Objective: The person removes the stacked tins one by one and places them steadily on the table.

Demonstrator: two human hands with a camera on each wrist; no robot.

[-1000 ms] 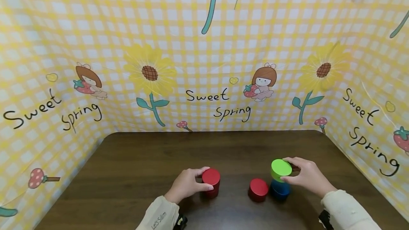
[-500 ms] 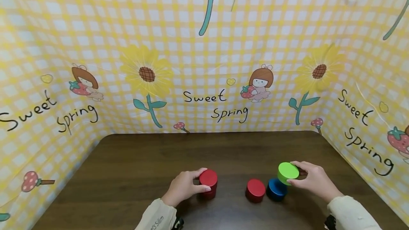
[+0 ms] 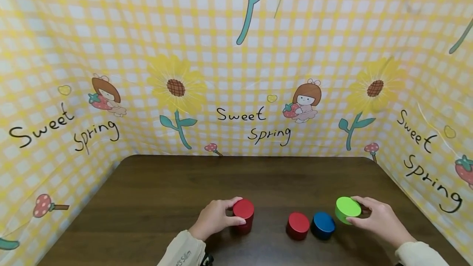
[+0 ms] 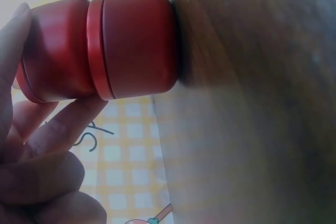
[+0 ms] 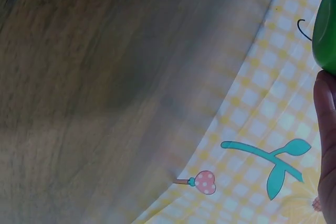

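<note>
On the dark wooden table (image 3: 166, 192) my left hand (image 3: 216, 218) grips a stack of two red round tins (image 3: 243, 216), thumb and fingers curled round the top one. In the left wrist view the red stack (image 4: 105, 48) fills the upper left with my fingers (image 4: 47, 150) beside it. My right hand (image 3: 373, 216) holds a green tin (image 3: 347, 209) low, just right of a blue tin (image 3: 323, 225). A single red tin (image 3: 297, 225) stands left of the blue one. The right wrist view catches only the green tin's edge (image 5: 325, 35).
A yellow checked cloth backdrop (image 3: 236, 73) with flowers and "Sweet Spring" lettering walls in the table at the back and both sides. The table's far half holds nothing I can see. Cream sleeves (image 3: 182, 251) cover both wrists.
My right hand lifted the green tin off the blue tin and carried it right and down beside it. The left hand stayed on the red stack.
</note>
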